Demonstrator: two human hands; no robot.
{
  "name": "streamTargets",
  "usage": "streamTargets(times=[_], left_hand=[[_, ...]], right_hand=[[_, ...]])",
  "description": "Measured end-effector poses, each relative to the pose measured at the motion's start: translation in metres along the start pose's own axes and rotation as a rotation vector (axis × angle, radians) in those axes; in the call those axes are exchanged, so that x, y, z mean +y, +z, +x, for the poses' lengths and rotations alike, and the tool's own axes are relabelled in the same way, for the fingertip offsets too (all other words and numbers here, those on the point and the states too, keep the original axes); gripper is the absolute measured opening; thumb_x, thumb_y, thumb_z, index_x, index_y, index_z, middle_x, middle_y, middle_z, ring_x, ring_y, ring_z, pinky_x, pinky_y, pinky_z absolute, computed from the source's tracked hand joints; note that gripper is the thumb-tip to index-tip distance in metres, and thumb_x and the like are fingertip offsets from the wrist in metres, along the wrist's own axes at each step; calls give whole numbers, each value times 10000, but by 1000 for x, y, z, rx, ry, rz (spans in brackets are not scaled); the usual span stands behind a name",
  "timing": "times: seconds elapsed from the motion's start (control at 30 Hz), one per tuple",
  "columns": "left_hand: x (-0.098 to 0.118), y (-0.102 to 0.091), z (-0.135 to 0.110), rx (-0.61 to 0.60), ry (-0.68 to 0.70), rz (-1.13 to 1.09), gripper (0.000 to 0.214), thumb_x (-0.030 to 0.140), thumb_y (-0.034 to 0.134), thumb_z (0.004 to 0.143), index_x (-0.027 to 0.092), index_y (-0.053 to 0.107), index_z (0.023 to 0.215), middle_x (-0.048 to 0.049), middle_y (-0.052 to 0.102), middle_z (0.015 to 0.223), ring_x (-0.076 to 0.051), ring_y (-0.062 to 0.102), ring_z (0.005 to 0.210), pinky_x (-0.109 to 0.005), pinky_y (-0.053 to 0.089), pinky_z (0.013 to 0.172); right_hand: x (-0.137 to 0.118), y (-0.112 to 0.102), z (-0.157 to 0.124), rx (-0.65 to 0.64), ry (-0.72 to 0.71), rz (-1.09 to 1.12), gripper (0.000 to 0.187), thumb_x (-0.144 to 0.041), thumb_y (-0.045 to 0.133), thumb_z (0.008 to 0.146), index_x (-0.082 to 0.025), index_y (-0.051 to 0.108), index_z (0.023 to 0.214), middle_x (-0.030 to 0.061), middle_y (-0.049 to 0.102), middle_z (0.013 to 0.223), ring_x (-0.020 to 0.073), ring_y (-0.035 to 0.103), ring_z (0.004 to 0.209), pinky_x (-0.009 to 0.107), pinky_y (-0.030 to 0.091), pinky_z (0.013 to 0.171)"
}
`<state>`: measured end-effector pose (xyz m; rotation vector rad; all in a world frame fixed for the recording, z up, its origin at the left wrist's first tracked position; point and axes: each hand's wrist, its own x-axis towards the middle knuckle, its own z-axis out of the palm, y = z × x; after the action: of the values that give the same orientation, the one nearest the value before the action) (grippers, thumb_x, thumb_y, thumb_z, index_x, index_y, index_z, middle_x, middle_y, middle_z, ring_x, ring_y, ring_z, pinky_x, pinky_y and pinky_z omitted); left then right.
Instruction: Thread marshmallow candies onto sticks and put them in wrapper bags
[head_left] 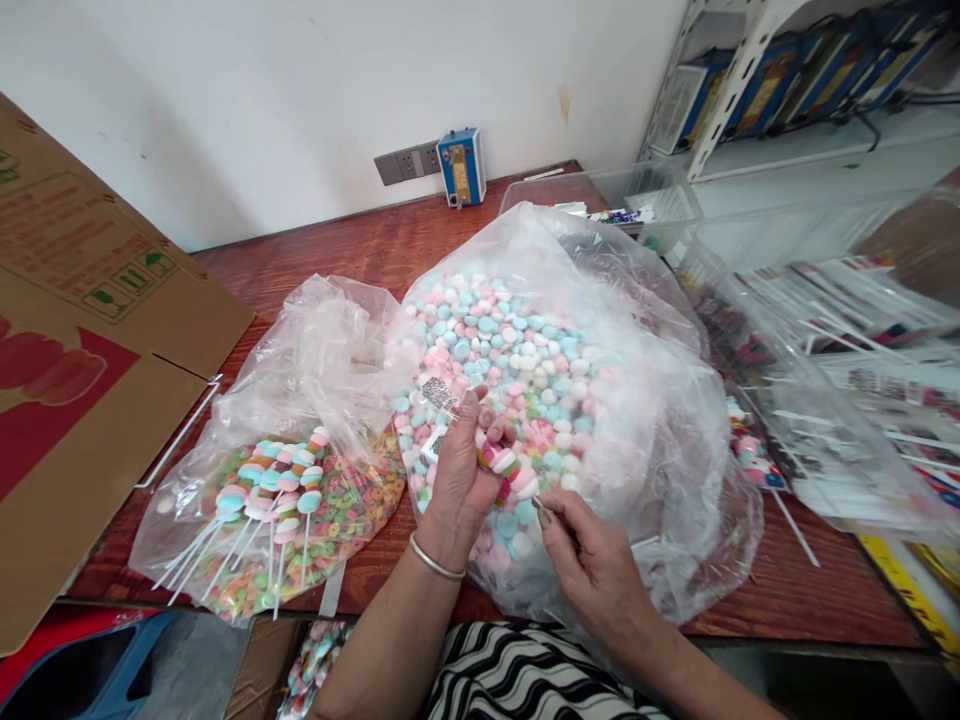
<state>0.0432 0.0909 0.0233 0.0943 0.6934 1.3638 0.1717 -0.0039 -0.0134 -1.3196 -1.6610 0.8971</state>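
Note:
A big clear plastic bag (pixel 645 400) full of pink, blue and white round candies (pixel 510 340) lies open on the wooden table (pixel 337 250). My left hand (pixel 461 475), with a silver bangle at the wrist, is closed around a small stack of these candies (pixel 510 465) just above the bag's contents. My right hand (pixel 592 560) is beside it, fingers pinched on a thin white stick (pixel 541 508) that points at the stack. To the left, a smaller clear bag (pixel 315 360) holds colourful ring candies and several finished candy skewers (pixel 277 490) on white sticks.
A large flattened cardboard box (pixel 90 330) leans at the left. Clear plastic bins (pixel 645 195) and bags with white sticks (pixel 847 400) fill the right side. A wall socket (pixel 409 162) and a blue device (pixel 461 168) sit at the back wall. Shelving (pixel 787 70) stands at the upper right.

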Motion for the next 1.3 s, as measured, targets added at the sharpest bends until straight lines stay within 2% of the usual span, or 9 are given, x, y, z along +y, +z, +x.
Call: streamTargets(times=[0.3,0.43,0.57,0.67,0.77,0.87,0.97,1.1,1.3], left_hand=[[-31,-2,-12,-35,-91,10,247,391,617,886,147,606,920,53,493,612,-72,507,540,-257,515,683],[-23,1,-10,3,-88,-24,290,435,583,896,146,602,875,29,521,641,-98,532,591,-299,531,745],[-31,-1,-17,-114,-107,-4,252,398,614,884,157,591,813,40,504,594,-104,550,601,-306,530,785],[-38,-7,-22,-210,-194,78,250,399,650,854,155,607,818,20,540,603,-146,622,694,-292,535,738],[-31,-9,-19,-235,-202,125,323,428,692,811,143,647,958,-63,673,846,-208,668,888,-325,539,801],[-11,-4,-9,-121,-20,62,371,398,718,796,184,641,1089,-61,675,1040,-178,667,916,-340,527,876],[4,3,-1,-22,89,61,272,252,712,816,192,641,1071,29,609,755,-79,605,639,-227,521,678],[-1,7,-2,-43,-17,0,167,203,690,836,155,627,983,94,392,576,-21,388,431,-157,368,451],[-23,6,-9,-148,-99,-37,172,262,663,868,128,616,966,89,363,585,-16,356,436,-153,347,450]], right_hand=[[3,-1,6,67,-99,-233,237,-238,447,980,-162,549,1180,83,707,961,186,663,760,270,485,660],[11,-6,0,165,-223,-470,182,-238,511,946,-145,655,1008,69,673,688,181,585,572,282,403,551],[5,-6,3,4,107,189,236,-355,473,953,-190,595,835,-8,550,586,119,466,477,234,351,465],[-3,-4,9,-157,497,847,284,-475,516,919,-208,533,825,-124,311,463,54,192,334,190,208,356],[-4,-4,10,-173,615,1044,317,-514,589,868,-205,527,834,-154,228,456,34,89,344,174,150,352],[1,-7,4,-87,464,706,308,-486,558,901,-202,532,784,-103,351,502,63,258,395,184,235,388],[6,-10,-4,-13,119,141,209,-338,489,961,-193,600,858,-5,586,671,127,532,577,236,392,537],[7,-8,-8,62,-240,-290,186,-219,445,971,-174,615,910,41,658,691,167,603,570,276,399,562],[-2,-5,4,-9,25,-39,268,-280,335,1022,-202,533,860,-10,597,620,138,555,501,239,396,491]])
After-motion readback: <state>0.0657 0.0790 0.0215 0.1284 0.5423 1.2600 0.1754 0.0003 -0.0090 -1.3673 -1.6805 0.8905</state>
